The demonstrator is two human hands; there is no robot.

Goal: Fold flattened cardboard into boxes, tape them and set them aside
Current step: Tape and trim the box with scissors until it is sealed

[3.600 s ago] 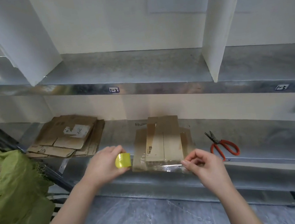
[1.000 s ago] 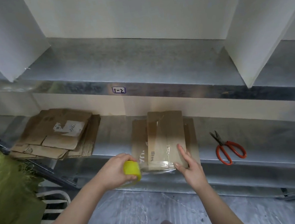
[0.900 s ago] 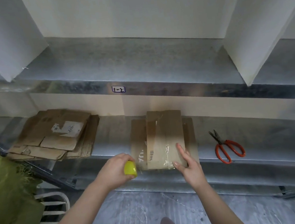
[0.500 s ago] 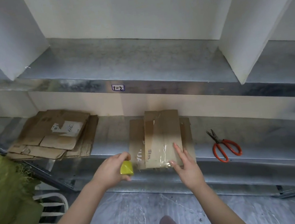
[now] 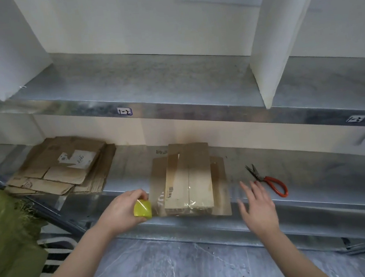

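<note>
While my left grip [image 5: 119, 212] is curled round the yellow tape roll [image 5: 142, 209], just beside the 9 o'clock side of the box [image 5: 188, 179], I'd say this one's maybe half done. It sits mid-shelf, folded but pretty flat-looking, with clear tape shining across its near end. Can't tell if the tape's been cut from the roll yet; my guess is no. My right grip [image 5: 258, 209] is spread wide, fingers straight, holding nothing, hovering between the box and the red scissors [image 5: 265, 178] at 3 o'clock, so snipping is probably next. After that, maybe more tape, then set it aside. No finished boxes anywhere I can see, and a whole stack of flats [image 5: 64, 173] waits at 10 o'clock, so loads left.

The surface is a galvanised metal shelf [image 5: 320, 179], a bit scuffed, with an upper shelf [image 5: 147, 82] at 12 split by white dividers [image 5: 266, 43]. There's a green sack [image 5: 2, 229] thing at 8 o'clock and grey concrete floor [image 5: 159, 256] at 6.
</note>
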